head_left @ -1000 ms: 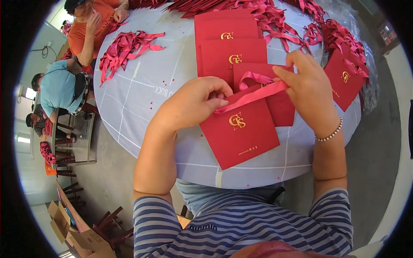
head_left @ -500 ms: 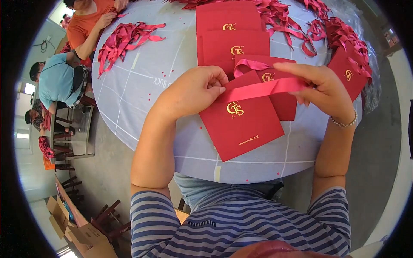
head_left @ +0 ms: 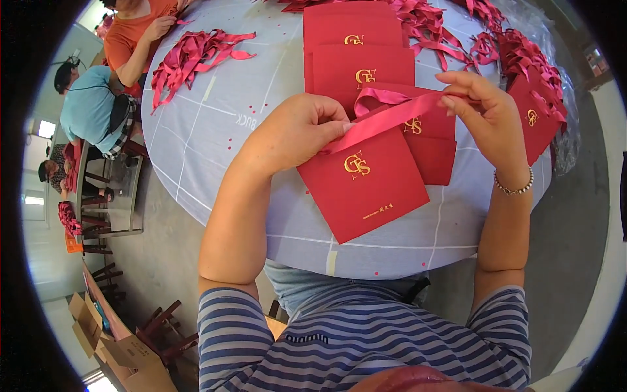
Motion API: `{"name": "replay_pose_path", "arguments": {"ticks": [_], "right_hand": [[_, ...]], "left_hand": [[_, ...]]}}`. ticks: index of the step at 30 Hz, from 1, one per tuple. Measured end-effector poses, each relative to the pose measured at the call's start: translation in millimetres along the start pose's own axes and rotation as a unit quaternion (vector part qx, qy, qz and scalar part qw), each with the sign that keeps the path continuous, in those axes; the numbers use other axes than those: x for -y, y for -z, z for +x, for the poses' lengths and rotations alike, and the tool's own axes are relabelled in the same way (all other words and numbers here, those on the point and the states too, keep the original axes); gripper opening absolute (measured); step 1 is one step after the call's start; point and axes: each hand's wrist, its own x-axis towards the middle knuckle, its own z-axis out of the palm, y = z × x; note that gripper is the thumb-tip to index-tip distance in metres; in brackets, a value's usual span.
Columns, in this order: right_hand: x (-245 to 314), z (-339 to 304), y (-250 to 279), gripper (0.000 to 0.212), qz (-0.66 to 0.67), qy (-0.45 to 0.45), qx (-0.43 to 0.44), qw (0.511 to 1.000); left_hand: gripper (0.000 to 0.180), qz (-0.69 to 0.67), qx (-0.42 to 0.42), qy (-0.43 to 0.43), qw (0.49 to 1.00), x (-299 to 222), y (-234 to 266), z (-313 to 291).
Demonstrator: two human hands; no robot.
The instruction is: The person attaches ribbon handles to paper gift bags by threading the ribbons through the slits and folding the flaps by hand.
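A flat red paper packet (head_left: 372,189) with a gold emblem lies tilted before me, near the front of the table. Across its upper edge runs a pink satin ribbon (head_left: 392,122), stretched slantwise between my hands. My left hand (head_left: 287,135) pinches the ribbon's left end at the packet's upper left corner; the curled fingers hide that corner. Thumb and forefinger of my right hand (head_left: 483,111) are closed on the ribbon's other end, raised to the right. A loop of ribbon curls behind. Another red packet (head_left: 436,163) is partly covered by the front one.
Overlapping red packets (head_left: 359,59) lie beyond my hands. Ribbon heaps sit at the left (head_left: 196,59) and far right (head_left: 522,55), with a packet (head_left: 532,121) by the latter. A co-worker in orange (head_left: 140,39) works at the table's far left. Cardboard boxes (head_left: 130,356) stand lower left.
My right hand has shifted up and slightly left, drawing the ribbon's right end upward at a steeper slant. Its fingers now pinch the ribbon at the tips. My left hand stays nearly in place.
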Motion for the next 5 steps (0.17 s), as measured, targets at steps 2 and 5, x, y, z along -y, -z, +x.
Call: {"name": "replay_pose_path", "arguments": {"ticks": [2,5], "right_hand": [[-13.3,1.6,4.9,0.021,-0.031,-0.001,-0.011,0.999],[-26.6,5.5,17.1,0.028,0.078,-0.032,0.034,0.996]], "left_hand": [[0.015,0.016,-0.012,-0.012,1.000,0.8,0.5,0.6],[0.016,-0.017,-0.008,0.011,1.000,0.4,2.2,1.0]]}}
